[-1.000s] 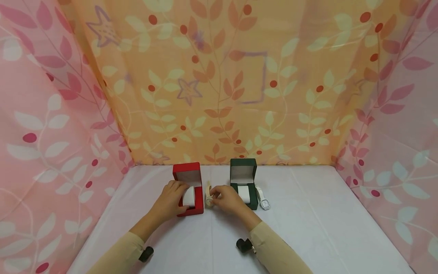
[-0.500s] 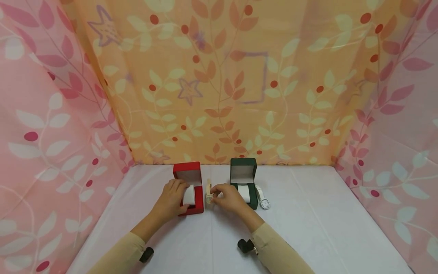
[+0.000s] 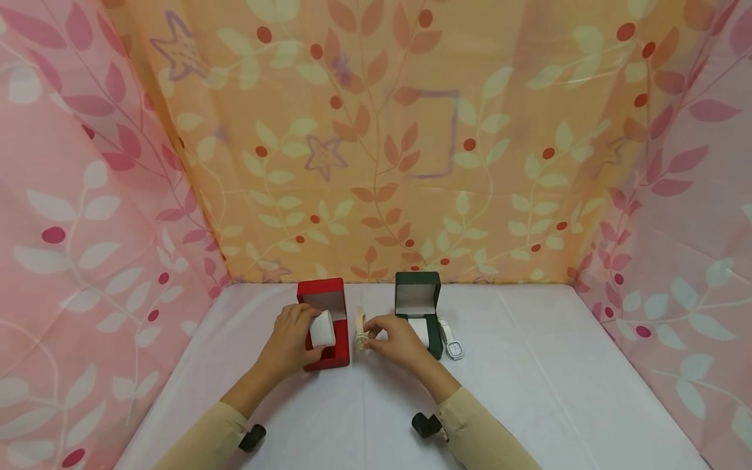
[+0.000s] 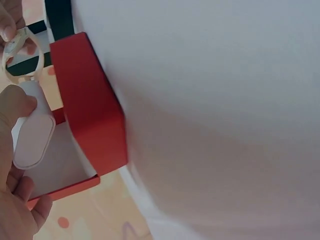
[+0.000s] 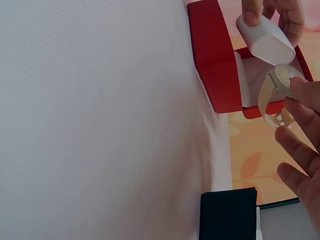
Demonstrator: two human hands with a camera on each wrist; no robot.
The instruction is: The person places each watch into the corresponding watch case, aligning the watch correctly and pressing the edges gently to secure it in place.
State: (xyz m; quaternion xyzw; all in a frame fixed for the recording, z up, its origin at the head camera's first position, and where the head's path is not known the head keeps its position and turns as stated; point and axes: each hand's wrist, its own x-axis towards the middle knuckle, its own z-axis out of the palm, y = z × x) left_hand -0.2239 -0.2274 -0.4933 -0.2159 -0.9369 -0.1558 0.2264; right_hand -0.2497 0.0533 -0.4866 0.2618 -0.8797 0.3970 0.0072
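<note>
The cream watch is just below the frame's centre, its case pinched between thumb and forefinger of the right hand; in the right wrist view the other fingers stand apart, bent. The dial bears small marks too fine to read. To its left, the left hand grips a white cushion with its thumb on one side and fingers on the other, tilted over the base of the red box. That hand covers the box's left side.

Right of the cream watch is the green box, lid raised, a white cushion inside; the right hand hides its lower left corner. A white watch lies just beside that box, its squarish dial too small to read. All rest on a white cloth. Across the upper frame, an orange leaf-print curtain carries purple star outlines.
</note>
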